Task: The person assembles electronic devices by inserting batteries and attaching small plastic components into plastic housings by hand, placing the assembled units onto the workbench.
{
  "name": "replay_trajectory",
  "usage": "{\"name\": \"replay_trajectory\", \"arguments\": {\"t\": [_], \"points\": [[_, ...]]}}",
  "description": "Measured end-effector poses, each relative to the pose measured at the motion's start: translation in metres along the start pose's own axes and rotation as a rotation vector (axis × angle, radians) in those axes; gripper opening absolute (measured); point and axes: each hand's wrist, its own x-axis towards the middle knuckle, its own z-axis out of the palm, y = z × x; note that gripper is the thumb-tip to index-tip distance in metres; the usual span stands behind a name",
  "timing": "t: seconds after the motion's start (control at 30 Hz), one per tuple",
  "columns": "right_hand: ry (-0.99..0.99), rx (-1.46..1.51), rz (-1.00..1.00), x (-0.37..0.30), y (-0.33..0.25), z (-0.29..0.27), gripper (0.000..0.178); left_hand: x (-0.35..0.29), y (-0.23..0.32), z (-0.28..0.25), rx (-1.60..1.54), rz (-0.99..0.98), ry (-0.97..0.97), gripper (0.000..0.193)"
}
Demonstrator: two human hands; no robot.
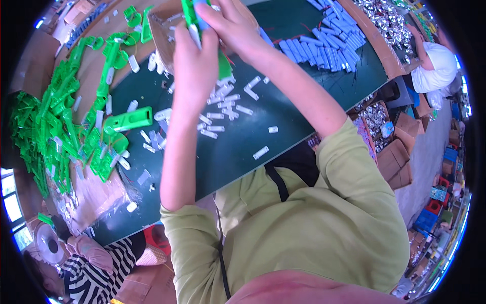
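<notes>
At the top of the head view, both my hands meet around a green plastic housing [189,13]. My left hand [196,63] is closed on its lower part, thumb upward. My right hand [235,28] has its fingers closed at a blue cylinder [201,9] that lies against the housing. The upper end of the housing runs out of the picture, and my fingers cover much of the rest. Below my hands, another green piece [225,69] shows on the table. Small white plastic parts [223,101] lie scattered near my left forearm.
A cardboard box [163,38] stands behind my left hand. Green housings [55,121] are heaped at left, wired blue cylinders [329,48] at right on the dark green table [228,159]. Silver reflectors [387,28] lie beyond. Other people sit at lower left [106,268] and far right [438,66].
</notes>
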Motion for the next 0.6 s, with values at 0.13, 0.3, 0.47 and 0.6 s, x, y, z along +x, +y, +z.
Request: {"name": "replay_trajectory", "arguments": {"t": [0.13,0.3,0.47,0.6], "points": [[0.005,-0.106,-0.051,0.010,0.009,0.014,0.075,0.008,-0.022,-0.013,-0.102,-0.121,0.028,0.022],[0.105,-0.455,0.003,0.002,-0.028,0.012,0.064,0.011,-0.017,-0.042,-0.322,-0.306,-0.054,0.028],[-0.208,-0.641,-0.126,-0.061,-0.034,-0.018,0.016,0.020,0.015,-0.076,-0.296,-0.286,0.178,0.036],[-0.553,-0.867,-0.184,-0.107,0.007,-0.009,0.020,0.020,0.030,-0.118,-0.288,-0.182,0.290,0.037]]}}
